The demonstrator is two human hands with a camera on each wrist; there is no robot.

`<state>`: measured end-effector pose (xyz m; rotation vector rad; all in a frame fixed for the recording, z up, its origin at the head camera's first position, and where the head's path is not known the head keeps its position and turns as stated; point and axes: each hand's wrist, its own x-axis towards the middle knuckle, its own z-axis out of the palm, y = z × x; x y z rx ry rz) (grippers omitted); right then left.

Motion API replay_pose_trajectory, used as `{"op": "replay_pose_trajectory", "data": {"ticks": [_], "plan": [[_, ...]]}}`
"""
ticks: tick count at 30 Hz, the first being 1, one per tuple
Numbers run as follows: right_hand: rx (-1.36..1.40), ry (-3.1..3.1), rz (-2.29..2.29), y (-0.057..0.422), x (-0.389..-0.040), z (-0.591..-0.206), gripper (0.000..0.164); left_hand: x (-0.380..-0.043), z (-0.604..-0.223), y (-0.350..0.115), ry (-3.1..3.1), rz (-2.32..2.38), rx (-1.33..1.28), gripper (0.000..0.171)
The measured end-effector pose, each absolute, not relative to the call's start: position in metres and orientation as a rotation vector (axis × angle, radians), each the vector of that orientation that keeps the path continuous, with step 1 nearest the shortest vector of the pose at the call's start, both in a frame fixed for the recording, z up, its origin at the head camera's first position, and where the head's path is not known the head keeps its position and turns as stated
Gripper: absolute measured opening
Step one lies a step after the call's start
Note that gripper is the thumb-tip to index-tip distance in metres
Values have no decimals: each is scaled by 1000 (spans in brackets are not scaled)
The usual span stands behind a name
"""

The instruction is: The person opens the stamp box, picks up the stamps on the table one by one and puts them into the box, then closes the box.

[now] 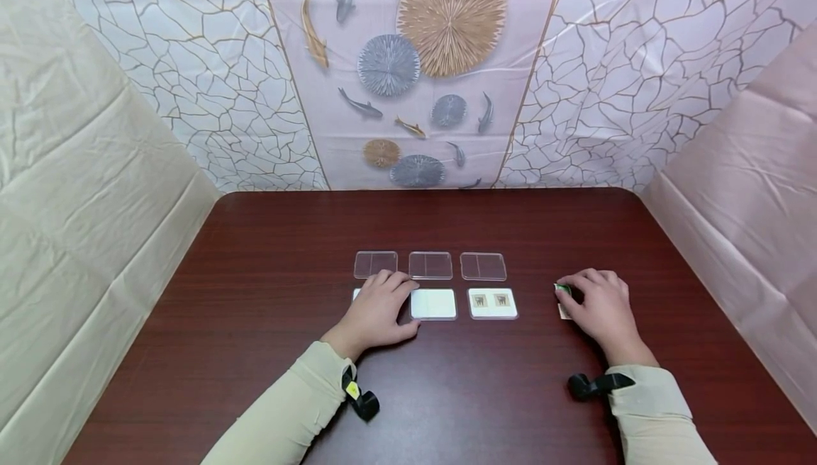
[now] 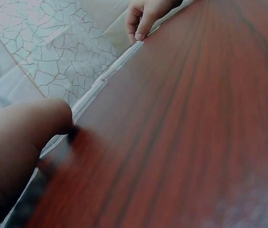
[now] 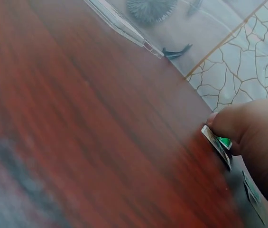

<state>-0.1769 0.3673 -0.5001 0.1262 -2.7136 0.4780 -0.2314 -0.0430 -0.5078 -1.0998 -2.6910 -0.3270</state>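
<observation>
- The person's right hand (image 1: 603, 305) pinches a small, bright green, stamp-like piece (image 1: 563, 288) between thumb and forefinger, towards the tabletop's right edge.
- Just beside that thumb shows a small, pale, flat piece (image 1: 563, 314), partly hidden by the hand.
- The left hand (image 1: 376, 312) lies left of the tabletop's middle, thumb spread wide from the fingers, over a mostly covered white-backed case (image 1: 355, 294); whether it presses the case cannot be told.
- Near its thumb lies a blank, white, rectangular case (image 1: 433, 304); right of that, a white case bearing two brown square pictures (image 1: 493, 304).
- Towards the tabletop's (image 1: 287, 238) far edge, three clear plastic rectangular covers (image 1: 430, 265) form a row.
</observation>
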Motion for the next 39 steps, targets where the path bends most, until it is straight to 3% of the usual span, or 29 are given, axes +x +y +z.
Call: {"op": "replay_pose_trajectory", "data": {"ticks": [14,23,39], "plan": [[123,-2667,500,367,-177,-503,12,-232,-508,-42,-2689,-367,-1108,57],[75,-2605,679,362,-179,-503,21,-232,-508,-42,-2700,-354,-1099,57],[114,-2363,838,325,-193,-505,16,-233,-509,-42,-2708,-364,-1091,57]]}}
